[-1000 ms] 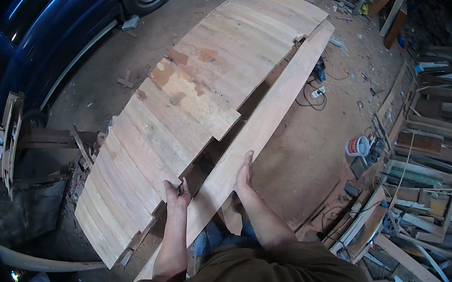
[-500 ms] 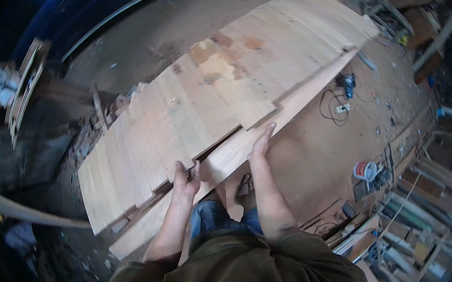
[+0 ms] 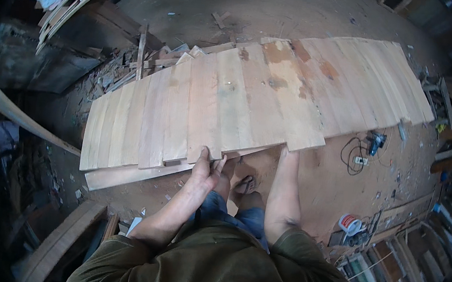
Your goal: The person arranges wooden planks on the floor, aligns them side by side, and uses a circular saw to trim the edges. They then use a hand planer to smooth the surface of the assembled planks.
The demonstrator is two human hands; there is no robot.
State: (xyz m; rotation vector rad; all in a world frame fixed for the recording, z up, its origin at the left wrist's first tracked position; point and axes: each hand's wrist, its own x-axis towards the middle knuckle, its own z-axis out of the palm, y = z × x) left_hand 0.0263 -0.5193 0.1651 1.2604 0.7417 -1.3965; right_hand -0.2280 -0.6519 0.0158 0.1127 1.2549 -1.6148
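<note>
A long panel of pale wooden planks (image 3: 186,101), with an uneven near edge and brown stains right of its middle, stretches across the view. My left hand (image 3: 206,173) grips that near edge, thumb on top and fingers partly underneath. To its right, my right hand (image 3: 290,152) reaches under the panel beside a protruding plank; its fingers are hidden. Beneath the panel, a plain wooden board (image 3: 117,177) shows along the near left side. Where the right hand touches underneath cannot be made out.
Wood scraps (image 3: 117,77) lie beyond the panel's left part. A blue power tool (image 3: 375,142) and its dark cord are on the dirt floor at right. Nearer stand a white-and-red bucket (image 3: 349,224) and stacked timber (image 3: 418,255). A curved board (image 3: 24,117) juts in at left.
The panel has turned clockwise in view and now lies more crosswise, covering most of the board below. My right hand, earlier visible on that board, is now mostly under the panel.
</note>
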